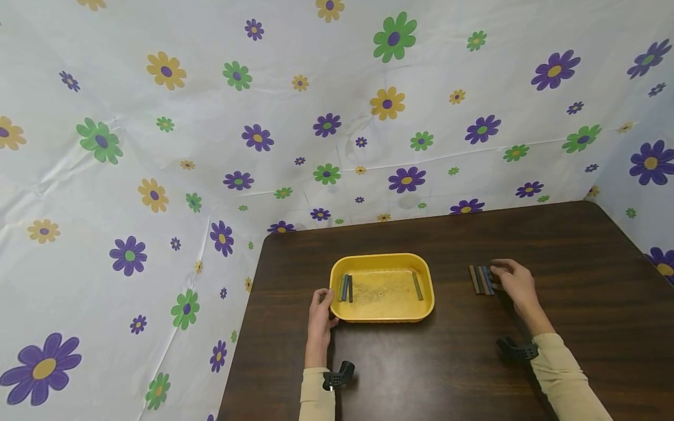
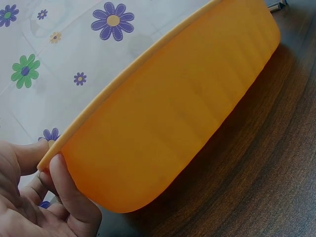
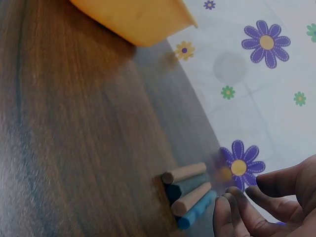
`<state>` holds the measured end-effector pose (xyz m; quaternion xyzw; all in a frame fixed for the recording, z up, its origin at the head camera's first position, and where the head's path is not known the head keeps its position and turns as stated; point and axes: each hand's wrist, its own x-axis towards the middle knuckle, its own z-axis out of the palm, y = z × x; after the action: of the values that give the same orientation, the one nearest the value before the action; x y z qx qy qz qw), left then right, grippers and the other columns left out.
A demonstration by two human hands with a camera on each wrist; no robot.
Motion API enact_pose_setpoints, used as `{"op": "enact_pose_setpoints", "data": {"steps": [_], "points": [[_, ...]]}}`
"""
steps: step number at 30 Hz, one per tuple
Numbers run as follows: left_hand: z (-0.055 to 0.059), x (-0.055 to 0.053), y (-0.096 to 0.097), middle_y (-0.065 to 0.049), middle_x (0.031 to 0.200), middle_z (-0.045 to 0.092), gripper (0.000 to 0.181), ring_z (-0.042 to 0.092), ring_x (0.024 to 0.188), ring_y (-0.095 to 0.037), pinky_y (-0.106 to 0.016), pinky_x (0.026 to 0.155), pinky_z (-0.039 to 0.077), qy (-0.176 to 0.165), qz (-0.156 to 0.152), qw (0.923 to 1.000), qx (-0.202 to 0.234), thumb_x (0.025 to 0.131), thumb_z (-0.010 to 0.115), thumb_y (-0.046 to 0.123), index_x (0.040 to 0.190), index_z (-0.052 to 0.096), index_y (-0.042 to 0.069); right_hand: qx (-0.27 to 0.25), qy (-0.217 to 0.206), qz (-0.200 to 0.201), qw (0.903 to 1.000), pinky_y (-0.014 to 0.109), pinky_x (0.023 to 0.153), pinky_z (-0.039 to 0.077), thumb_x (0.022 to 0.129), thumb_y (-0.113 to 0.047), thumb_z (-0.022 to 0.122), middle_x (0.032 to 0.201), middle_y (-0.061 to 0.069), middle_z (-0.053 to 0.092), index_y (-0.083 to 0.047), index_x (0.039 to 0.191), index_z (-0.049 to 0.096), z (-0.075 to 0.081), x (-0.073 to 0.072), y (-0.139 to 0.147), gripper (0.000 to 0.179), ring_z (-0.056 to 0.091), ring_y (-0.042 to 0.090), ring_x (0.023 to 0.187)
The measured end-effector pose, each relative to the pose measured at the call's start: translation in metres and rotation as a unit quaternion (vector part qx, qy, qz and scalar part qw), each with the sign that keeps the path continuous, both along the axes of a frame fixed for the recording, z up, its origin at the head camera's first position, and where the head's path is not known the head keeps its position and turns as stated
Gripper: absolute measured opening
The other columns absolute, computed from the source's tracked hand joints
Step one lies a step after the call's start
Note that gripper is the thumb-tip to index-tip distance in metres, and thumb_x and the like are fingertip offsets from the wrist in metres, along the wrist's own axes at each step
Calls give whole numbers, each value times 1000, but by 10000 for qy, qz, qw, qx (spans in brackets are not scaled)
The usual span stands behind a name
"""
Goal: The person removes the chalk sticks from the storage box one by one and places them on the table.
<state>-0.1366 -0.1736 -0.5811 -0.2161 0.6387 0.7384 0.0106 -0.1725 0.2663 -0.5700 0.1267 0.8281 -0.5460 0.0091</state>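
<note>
A yellow plastic tray (image 1: 379,319) stands on the dark table. My left hand (image 1: 319,318) pinches its left rim between thumb and fingers, as the left wrist view also shows. Inside, at the left end, lie three chalk-like sticks: a greenish one, a blue one (image 1: 345,288) and a black one (image 1: 350,289). One olive stick (image 1: 417,286) lies at the tray's right end. To the right of the tray, several sticks form a side-by-side row: tan (image 3: 185,173), dark, tan and blue (image 3: 197,211). My right hand (image 1: 516,286), fingers loosely bent and smudged, is at the row's blue end.
The wood-grain table (image 1: 411,368) reaches back to a white sheet (image 1: 337,93) printed with flowers, which also hangs along the left and right sides. Black wrist mounts (image 1: 339,375) sit on both forearms.
</note>
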Motion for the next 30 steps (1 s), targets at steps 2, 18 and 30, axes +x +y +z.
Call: {"op": "enact_pose_setpoints", "data": {"steps": [2, 18, 30], "points": [[0, 0, 0, -8, 90, 57, 26, 54, 66, -12, -22, 53, 44, -5, 0, 10000, -23, 107, 61, 34, 116, 53, 11, -41, 2, 8, 10000, 23, 73, 57, 111, -20, 46, 133, 34, 53, 13, 143, 47, 3, 0, -2, 46, 63, 14, 94], [1, 1, -1, -8, 91, 57, 28, 54, 67, -12, -23, 54, 45, 27, -54, 10000, -40, 106, 60, 35, 117, 52, 10, -576, 109, 488, 9971, 30, 80, 59, 112, -23, 45, 132, 35, 55, 14, 145, 44, 27, -4, -22, 50, 62, 2, 91], [16, 3, -2, -17, 95, 58, 22, 55, 69, -17, -25, 57, 47, -59, -267, 9996, 69, 109, 56, 26, 119, 52, 7, -596, 176, 952, 9935, 34, 82, 59, 111, -27, 50, 125, 29, 64, 11, 143, 48, 47, -6, -51, 49, 66, 13, 96]]}}
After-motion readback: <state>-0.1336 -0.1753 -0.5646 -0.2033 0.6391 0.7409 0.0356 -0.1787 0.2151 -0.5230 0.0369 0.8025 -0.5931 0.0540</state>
